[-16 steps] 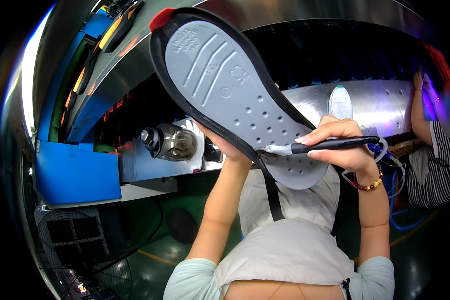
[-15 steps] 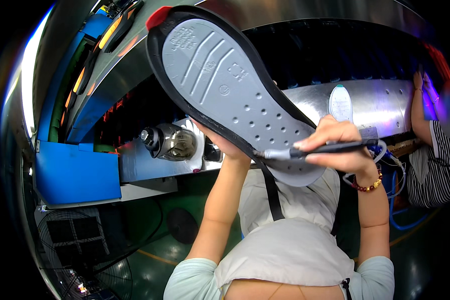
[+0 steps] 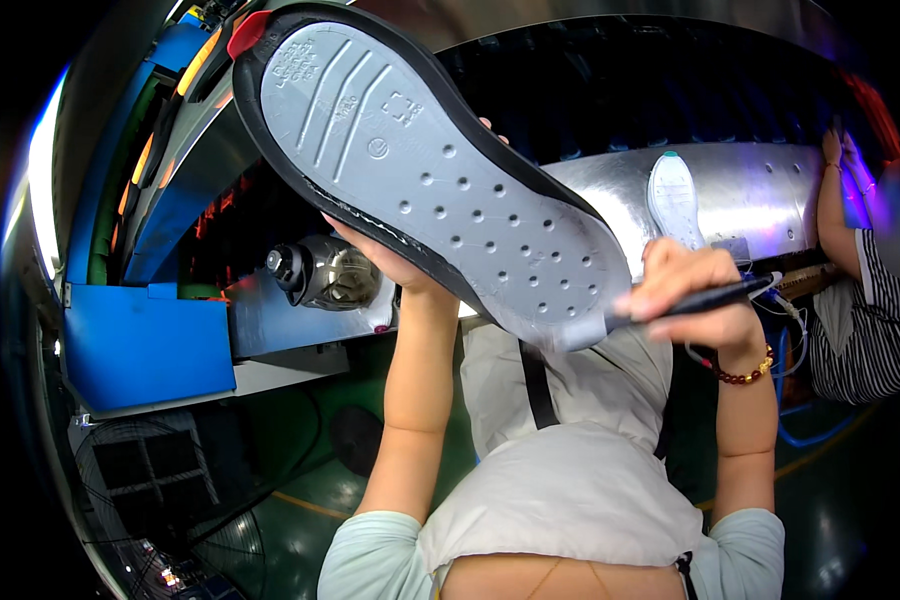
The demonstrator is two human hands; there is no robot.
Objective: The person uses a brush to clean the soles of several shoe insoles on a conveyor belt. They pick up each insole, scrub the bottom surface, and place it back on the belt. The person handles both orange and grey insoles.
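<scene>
A large shoe sole [image 3: 510, 250], grey inside with a black rim and a red heel tab, is held up at a slant, its heel toward the upper left. My left hand [image 3: 385, 258] grips it from beneath and along its near side, with fingertips showing past the far edge. Pinched in my right hand [image 3: 698, 295] is a black-handled brush [image 3: 582, 331]; its pale bristle end, slightly blurred, lies at the toe end of the sole. A cable or tube shows by the handle's rear end.
A smaller white sole [image 3: 675, 200] lies on the metal bench [image 3: 755, 190]. Left of me stand a dark bottle [image 3: 335, 275], a blue machine panel [image 3: 145, 350] and a fan [image 3: 160, 480]. Another person in striped clothing [image 3: 875, 340] works at the far right.
The sole has shifted left and slightly up in my left hand. The brush has moved from the sole's near edge round to the tip of the toe.
</scene>
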